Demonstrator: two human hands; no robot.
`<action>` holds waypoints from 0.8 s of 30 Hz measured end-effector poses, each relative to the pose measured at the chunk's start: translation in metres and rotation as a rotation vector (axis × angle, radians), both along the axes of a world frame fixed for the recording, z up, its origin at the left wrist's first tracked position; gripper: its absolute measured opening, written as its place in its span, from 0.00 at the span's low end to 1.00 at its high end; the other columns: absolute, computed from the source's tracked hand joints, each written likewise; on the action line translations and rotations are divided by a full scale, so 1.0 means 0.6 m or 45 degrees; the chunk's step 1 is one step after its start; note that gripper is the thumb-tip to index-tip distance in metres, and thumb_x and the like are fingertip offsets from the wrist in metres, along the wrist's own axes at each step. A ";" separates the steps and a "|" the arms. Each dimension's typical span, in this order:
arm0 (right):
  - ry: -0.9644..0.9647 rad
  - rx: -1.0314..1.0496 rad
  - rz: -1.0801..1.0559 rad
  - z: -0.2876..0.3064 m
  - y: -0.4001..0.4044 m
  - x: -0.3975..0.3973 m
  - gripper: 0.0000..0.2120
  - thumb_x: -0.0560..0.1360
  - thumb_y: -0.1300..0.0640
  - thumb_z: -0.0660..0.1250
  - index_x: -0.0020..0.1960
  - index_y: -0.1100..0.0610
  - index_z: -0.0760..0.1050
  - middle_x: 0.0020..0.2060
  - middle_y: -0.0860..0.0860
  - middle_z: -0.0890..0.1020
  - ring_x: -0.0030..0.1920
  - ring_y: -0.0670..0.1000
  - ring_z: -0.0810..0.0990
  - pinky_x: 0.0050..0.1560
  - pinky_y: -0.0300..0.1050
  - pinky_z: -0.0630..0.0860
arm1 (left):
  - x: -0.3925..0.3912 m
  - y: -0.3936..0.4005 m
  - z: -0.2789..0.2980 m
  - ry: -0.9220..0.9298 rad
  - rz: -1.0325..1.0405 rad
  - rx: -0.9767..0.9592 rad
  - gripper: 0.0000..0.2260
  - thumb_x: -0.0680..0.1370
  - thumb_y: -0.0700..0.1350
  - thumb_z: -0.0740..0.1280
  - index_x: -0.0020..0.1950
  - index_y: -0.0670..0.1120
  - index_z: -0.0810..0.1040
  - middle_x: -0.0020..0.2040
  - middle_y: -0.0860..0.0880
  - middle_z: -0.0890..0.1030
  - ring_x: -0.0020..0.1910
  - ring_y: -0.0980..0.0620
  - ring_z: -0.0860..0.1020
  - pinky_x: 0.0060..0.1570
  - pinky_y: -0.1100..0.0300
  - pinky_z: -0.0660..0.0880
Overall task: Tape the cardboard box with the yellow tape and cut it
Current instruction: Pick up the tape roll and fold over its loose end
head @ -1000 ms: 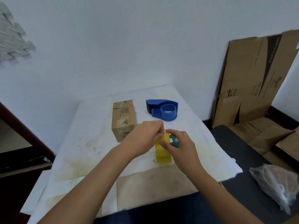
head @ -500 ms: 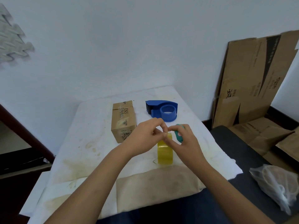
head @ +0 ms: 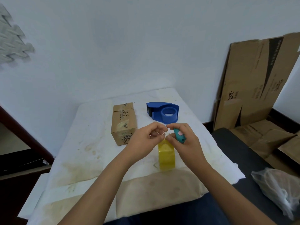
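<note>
The yellow tape roll (head: 166, 155) stands on edge on the white cloth, just below my two hands. My left hand (head: 146, 138) pinches the loose end of the tape above the roll. My right hand (head: 183, 138) pinches the same tape end with thumb and forefinger and holds a small teal cutter (head: 179, 135) in its other fingers. The small cardboard box (head: 124, 123) lies to the left of my hands, apart from them, with old tape marks on its top.
A blue tape dispenser (head: 164, 112) sits behind my hands near the table's (head: 78, 159) far edge. Flattened cardboard sheets (head: 253, 78) lean on the wall at the right. A clear plastic bag (head: 280, 187) lies on the dark surface at the lower right.
Both hands have lifted off the roll and drawn the tape end upward. The teal cutter now shows more fully in my right hand.
</note>
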State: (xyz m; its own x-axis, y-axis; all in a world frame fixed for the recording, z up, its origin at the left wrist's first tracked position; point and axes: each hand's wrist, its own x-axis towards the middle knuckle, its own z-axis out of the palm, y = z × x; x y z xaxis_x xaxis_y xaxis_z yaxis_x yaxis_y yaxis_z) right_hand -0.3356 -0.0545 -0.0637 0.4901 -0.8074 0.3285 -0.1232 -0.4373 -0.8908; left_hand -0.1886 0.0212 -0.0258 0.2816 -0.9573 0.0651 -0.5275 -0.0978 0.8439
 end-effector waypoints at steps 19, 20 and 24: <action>-0.033 -0.024 -0.106 0.007 -0.010 0.006 0.12 0.74 0.63 0.70 0.52 0.49 0.74 0.52 0.46 0.77 0.53 0.35 0.76 0.49 0.23 0.72 | -0.008 0.016 -0.018 0.271 0.144 -0.081 0.06 0.76 0.41 0.72 0.50 0.49 0.78 0.48 0.52 0.84 0.47 0.61 0.82 0.46 0.70 0.78; -0.035 -0.031 -0.098 0.007 -0.010 0.005 0.12 0.74 0.63 0.70 0.52 0.49 0.74 0.51 0.46 0.78 0.53 0.34 0.75 0.48 0.23 0.72 | -0.008 0.017 -0.019 0.277 0.141 -0.085 0.05 0.76 0.41 0.71 0.50 0.48 0.79 0.48 0.52 0.84 0.47 0.61 0.82 0.46 0.69 0.78; -0.030 -0.037 -0.079 0.007 -0.009 0.002 0.11 0.74 0.62 0.70 0.52 0.49 0.75 0.51 0.47 0.79 0.51 0.44 0.80 0.49 0.24 0.73 | -0.010 0.019 -0.023 0.287 0.153 -0.115 0.05 0.77 0.40 0.70 0.50 0.50 0.81 0.47 0.55 0.84 0.47 0.61 0.82 0.46 0.69 0.78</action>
State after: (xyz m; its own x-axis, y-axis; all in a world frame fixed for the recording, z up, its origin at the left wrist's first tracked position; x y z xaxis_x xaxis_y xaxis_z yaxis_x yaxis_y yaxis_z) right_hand -0.3347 -0.0601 -0.0594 0.4316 -0.8258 0.3630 -0.1301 -0.4551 -0.8809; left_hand -0.1947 0.0328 -0.0393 0.4099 -0.9094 0.0711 -0.3141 -0.0676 0.9470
